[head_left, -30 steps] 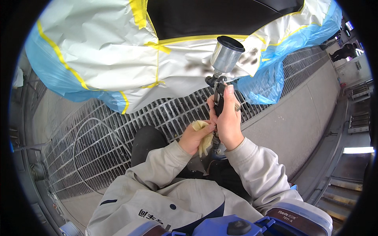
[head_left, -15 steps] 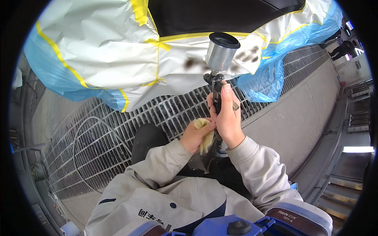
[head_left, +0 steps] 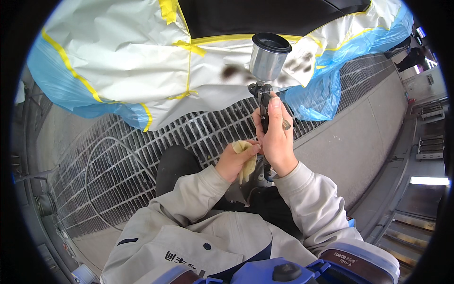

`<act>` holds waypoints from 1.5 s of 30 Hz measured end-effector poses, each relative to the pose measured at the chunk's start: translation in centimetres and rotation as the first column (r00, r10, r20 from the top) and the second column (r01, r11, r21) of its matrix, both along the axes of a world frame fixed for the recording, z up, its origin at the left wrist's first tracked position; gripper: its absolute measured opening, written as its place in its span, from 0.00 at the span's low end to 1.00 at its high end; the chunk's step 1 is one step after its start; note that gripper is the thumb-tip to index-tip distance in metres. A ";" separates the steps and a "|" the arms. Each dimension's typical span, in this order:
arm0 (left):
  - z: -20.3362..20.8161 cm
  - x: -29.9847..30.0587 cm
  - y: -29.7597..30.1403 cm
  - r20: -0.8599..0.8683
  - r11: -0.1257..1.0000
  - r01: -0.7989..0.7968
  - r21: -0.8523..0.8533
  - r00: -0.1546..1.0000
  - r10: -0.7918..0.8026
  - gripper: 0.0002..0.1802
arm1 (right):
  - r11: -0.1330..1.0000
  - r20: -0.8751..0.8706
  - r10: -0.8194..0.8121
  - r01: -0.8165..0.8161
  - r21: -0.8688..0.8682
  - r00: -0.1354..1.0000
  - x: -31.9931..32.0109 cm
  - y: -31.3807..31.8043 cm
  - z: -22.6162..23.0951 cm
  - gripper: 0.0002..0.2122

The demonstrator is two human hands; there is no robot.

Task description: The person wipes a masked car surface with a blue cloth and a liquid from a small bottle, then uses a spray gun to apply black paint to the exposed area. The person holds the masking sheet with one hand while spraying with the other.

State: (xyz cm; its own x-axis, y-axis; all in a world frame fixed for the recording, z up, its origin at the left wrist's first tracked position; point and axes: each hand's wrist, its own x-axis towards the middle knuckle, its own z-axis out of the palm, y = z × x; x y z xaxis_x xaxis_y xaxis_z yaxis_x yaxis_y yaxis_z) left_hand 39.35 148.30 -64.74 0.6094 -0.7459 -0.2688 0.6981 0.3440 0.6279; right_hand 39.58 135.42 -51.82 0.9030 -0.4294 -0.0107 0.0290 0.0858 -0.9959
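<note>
At the bottom of the frame sit a blue respirator (head_left: 279, 272) and the person's pale grey work sleeves (head_left: 208, 199). Just above them, near the middle, the left hand (head_left: 234, 161) pinches a crumpled yellowish cloth (head_left: 246, 158) between thumb and fingers, touching the base of the tool. The right hand (head_left: 274, 137) is wrapped tight around the grip of a spray gun (head_left: 265, 85), thumb laid up along its back; the gun stands upright in the upper middle of the frame, its bare metal cup (head_left: 267, 59) on top with the mouth open.

The gun looks stiff and top-heavy with that cup, probably slick metal, so the handle below the cup is the sound place to hold it; the cloth is soft and light.

Beyond lie the metal floor grating (head_left: 123, 161) with a thin hose (head_left: 94, 156) curving over it, then white masking sheet (head_left: 142, 57) with yellow tape (head_left: 189, 47) and blue film (head_left: 321, 94), bearing dark spray spots (head_left: 231, 71).

Compared with a second ago, the gun has moved up and slightly left, and the dark spots are new.
</note>
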 end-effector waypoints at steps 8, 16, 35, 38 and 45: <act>6.9 1.8 1.1 0.793 0.863 -0.502 0.053 0.547 0.269 0.07 | 0.999 -0.023 0.018 -0.017 0.032 1.000 -0.6 -0.5 0.7 0.26; 14.8 4.5 -1.1 0.974 0.892 -0.442 -0.091 -0.226 -0.012 0.23 | 0.995 0.056 -0.037 0.031 0.094 0.998 -0.3 -0.7 -0.6 0.17; 15.8 4.2 -2.4 0.991 0.845 -0.534 -0.028 -0.123 -0.045 0.15 | 0.999 0.065 0.030 -0.032 0.036 0.997 -0.3 -1.1 -0.4 0.27; 14.7 3.9 -2.1 0.999 0.851 -0.524 -0.038 0.003 0.047 0.13 | 0.988 0.099 0.026 -0.041 0.150 0.995 -0.1 -1.2 0.0 0.26; 8.4 1.2 -2.0 0.420 0.912 -0.352 0.209 0.875 0.241 0.11 | 0.985 -0.042 -0.047 0.053 0.165 0.998 -1.0 -2.5 1.9 0.30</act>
